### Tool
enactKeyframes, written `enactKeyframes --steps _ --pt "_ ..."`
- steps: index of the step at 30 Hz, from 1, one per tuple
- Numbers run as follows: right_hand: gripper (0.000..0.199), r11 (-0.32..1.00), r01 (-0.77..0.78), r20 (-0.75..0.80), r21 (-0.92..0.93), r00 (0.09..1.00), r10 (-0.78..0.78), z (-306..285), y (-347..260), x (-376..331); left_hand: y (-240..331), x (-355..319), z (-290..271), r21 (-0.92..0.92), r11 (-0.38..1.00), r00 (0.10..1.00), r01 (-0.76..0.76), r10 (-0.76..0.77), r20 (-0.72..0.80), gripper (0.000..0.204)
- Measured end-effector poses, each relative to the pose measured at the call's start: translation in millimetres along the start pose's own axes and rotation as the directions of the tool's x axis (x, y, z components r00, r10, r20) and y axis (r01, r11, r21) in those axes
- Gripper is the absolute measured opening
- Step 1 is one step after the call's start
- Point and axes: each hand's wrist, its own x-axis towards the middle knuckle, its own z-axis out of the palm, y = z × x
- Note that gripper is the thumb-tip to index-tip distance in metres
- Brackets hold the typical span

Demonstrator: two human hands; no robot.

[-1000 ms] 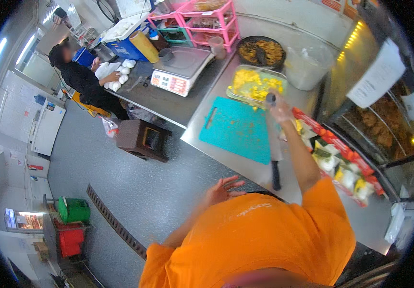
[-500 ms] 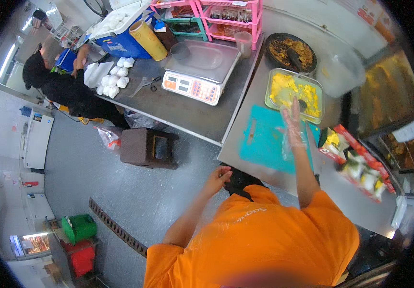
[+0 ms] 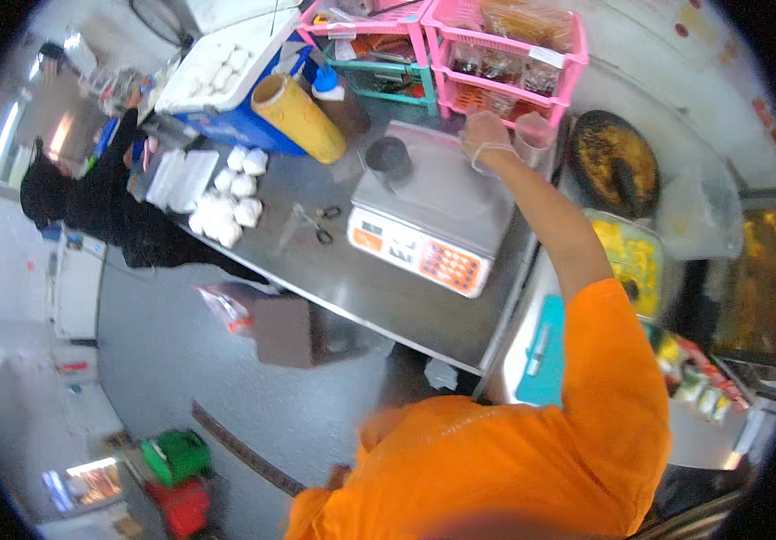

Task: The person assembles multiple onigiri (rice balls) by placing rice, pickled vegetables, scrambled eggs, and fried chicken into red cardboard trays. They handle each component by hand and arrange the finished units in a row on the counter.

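Observation:
My right hand (image 3: 487, 137), in a clear plastic glove, reaches over the far right of a digital scale (image 3: 433, 202), close to the pink rack. A clear plastic cup (image 3: 534, 135) stands right beside it. Its fingers are blurred and partly hidden, so their grip is unclear. On the scale's plate sits a dark grey translucent cup (image 3: 389, 160). Only a small blurred bit of my left hand (image 3: 339, 474) shows beside my orange shirt; its fingers cannot be made out. Right of my arm lies a tray of yellow food (image 3: 627, 247), with a teal cutting board (image 3: 545, 351) nearer me.
Pink racks (image 3: 460, 67) hold packets. Left of the scale are a yellow wrap roll (image 3: 300, 119), scissors (image 3: 325, 223), white wrapped bundles (image 3: 229, 200) and a blue cooler (image 3: 253, 126). A dark pan (image 3: 613, 166) stands far right. A person in black (image 3: 91, 211) works at left; a brown stool (image 3: 286, 331) stands below.
My right hand has moved from above the yellow food tray, left and away from me, to the scale's far side. My left hand has dropped back toward my body. The view has shifted left.

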Motion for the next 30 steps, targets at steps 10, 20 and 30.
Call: enactKeyframes --steps 10,20,30 --pt "0.028 0.975 -0.189 -0.106 -0.119 0.979 0.177 93 1 135 -1 80 -284 -0.794 0.606 0.998 0.055 -0.018 0.055 0.037" --pt "0.028 0.958 -0.271 -0.14 -0.089 0.956 0.257 86 40 173 32 137 -414 -0.716 0.692 0.986 -0.09 0.164 0.034 0.022" --pt "0.027 0.966 -0.249 -0.127 -0.068 0.963 0.239 89 63 175 87 149 -415 -0.774 0.63 0.997 -0.064 0.077 -0.02 0.021"
